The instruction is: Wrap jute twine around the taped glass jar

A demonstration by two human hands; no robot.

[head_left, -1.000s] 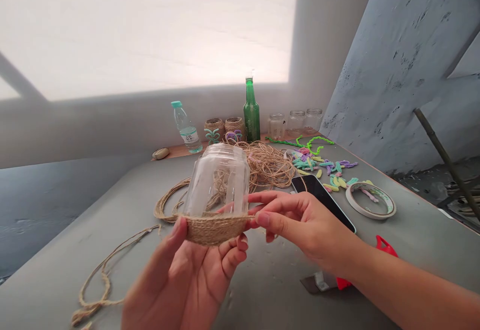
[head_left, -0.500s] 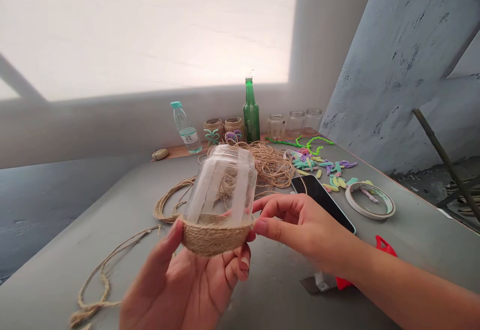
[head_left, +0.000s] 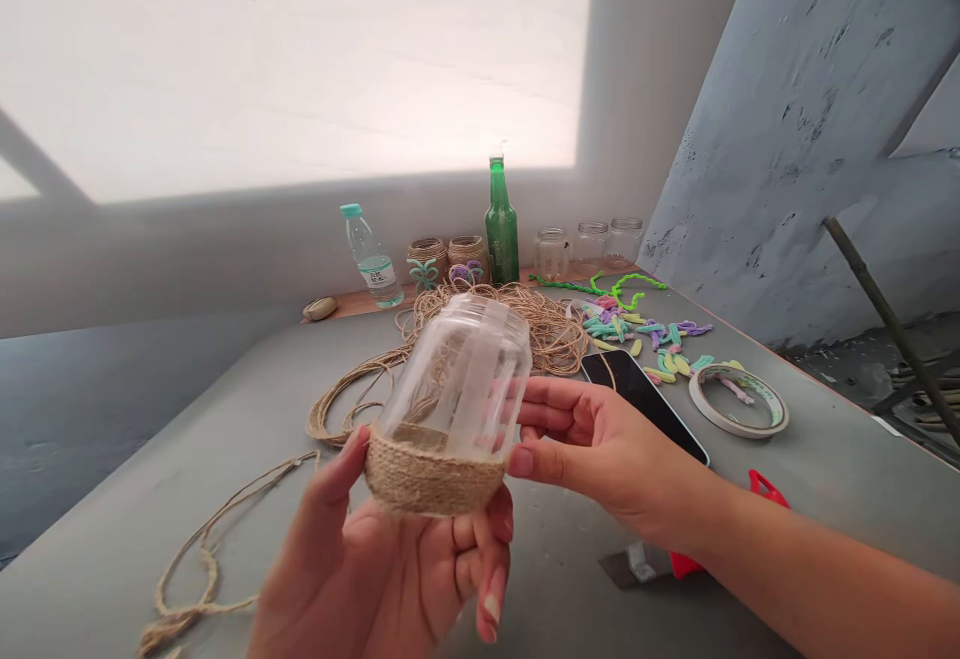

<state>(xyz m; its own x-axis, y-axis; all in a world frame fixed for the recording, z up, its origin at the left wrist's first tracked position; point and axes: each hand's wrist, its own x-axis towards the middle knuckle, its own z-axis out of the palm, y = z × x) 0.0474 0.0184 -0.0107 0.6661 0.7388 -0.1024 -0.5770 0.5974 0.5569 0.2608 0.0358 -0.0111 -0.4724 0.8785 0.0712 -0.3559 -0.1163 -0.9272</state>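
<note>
A clear glass jar (head_left: 480,379) is held tilted over the table, its mouth end up and away from me. Jute twine (head_left: 435,479) is wound in tight rows round its lower part, and pale strips run up the bare glass. My left hand (head_left: 390,569) grips the wrapped base from below, thumb on the left side and fingers curled underneath. On the right side, my right hand (head_left: 585,439) has its thumb at the upper edge of the winding and its fingers against the glass behind. Whether a twine end is between those fingers is hidden.
Behind the jar lies a heap of loose twine (head_left: 551,329). A green bottle (head_left: 501,229), a water bottle (head_left: 379,269) and several jars line the back. To the right are a phone (head_left: 645,404), a tape roll (head_left: 739,429), pipe-cleaner pieces (head_left: 675,334) and a red-handled tool (head_left: 686,564).
The jar has turned and leans further right. My right fingers have shifted from a pinch at the winding's edge to lie along the glass side.
</note>
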